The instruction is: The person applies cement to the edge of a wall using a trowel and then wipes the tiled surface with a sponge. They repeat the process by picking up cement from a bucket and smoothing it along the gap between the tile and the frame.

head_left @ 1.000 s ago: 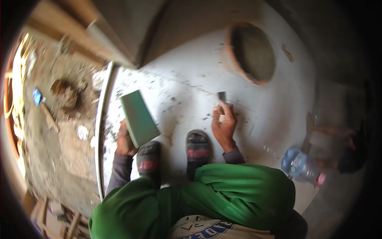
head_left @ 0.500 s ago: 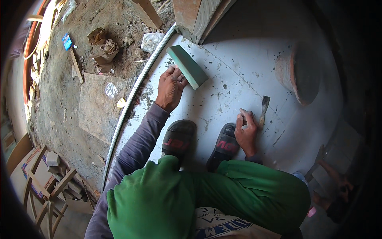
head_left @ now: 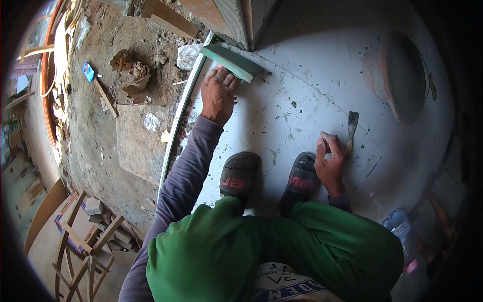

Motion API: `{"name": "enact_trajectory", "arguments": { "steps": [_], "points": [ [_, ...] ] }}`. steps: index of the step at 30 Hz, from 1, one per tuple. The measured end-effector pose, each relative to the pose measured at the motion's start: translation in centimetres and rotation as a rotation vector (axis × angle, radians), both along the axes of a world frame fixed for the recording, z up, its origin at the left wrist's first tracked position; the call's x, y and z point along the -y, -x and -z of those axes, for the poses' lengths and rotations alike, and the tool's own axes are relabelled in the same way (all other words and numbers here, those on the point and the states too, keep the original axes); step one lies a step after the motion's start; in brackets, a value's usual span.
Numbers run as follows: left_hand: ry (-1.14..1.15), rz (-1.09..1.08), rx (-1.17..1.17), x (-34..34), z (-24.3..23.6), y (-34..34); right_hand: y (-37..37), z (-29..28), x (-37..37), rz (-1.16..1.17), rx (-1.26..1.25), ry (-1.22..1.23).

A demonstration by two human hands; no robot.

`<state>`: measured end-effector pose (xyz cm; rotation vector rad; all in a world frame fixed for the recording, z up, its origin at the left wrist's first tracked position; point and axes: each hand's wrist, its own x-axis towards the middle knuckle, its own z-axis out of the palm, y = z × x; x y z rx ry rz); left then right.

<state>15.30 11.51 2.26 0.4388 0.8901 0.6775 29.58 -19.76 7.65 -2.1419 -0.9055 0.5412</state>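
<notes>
Your two hands are apart: the left hand (head_left: 217,98) grips one green rectangular block (head_left: 231,61) near the white floor's (head_left: 282,133) upper-left corner; the right hand (head_left: 330,163) curls beside one scraper (head_left: 353,121), and I cannot tell whether it holds it. One round tub (head_left: 373,75) sits toward the floor's right edge.

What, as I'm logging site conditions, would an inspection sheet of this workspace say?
Surface: white floor, scattered with dark crumbs.
Job's things: green block in the left hand; scraper beside the right hand.
Clutter: crumpled brown paper, wood strip and blue packet on rough ground; bottle at right.
Hands: left gripping the block; right with bent fingers, hold on the scraper unclear.
Cables: nothing seen for certain.
Surroundings: round tub on the floor; wooden frame at lower left; another person, dim, at right.
</notes>
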Motion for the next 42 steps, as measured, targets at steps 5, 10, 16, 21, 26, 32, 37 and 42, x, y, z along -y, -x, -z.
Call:
{"name": "enact_trajectory", "arguments": {
  "steps": [5,10,16,21,26,32,37,42],
  "points": [
    [-0.031,-0.004,-0.049,0.1,-0.5,-0.7,-0.2,0.2,0.1,0.027,0.004,0.003],
    [-0.025,-0.004,-0.142,-0.3,-1.1,-1.7,-0.4,0.3,-0.1,0.039,-0.008,-0.002],
    [-0.047,0.005,-0.151,-1.2,-0.7,-2.6,-0.6,0.2,-0.4,0.043,-0.013,-0.022],
    [-0.016,0.013,-0.093,-1.4,-0.2,-2.2,-0.5,0.1,-0.4,0.057,-0.044,-0.016],
    [-0.015,0.002,-0.037,-1.2,-1.5,-1.9,-0.4,0.0,-0.2,0.067,-0.051,-0.003],
    [-0.109,-0.005,0.088,-0.3,-4.7,-0.9,-0.5,0.2,-0.2,0.050,-0.030,0.002],
    [-0.058,-0.047,-0.006,0.6,-4.3,-0.2,-0.3,0.3,-0.4,0.049,-0.037,-0.003],
    [-0.022,-0.032,-0.045,0.6,-1.8,-0.9,-0.3,0.3,-0.2,0.030,-0.048,0.024]
  ]
}}
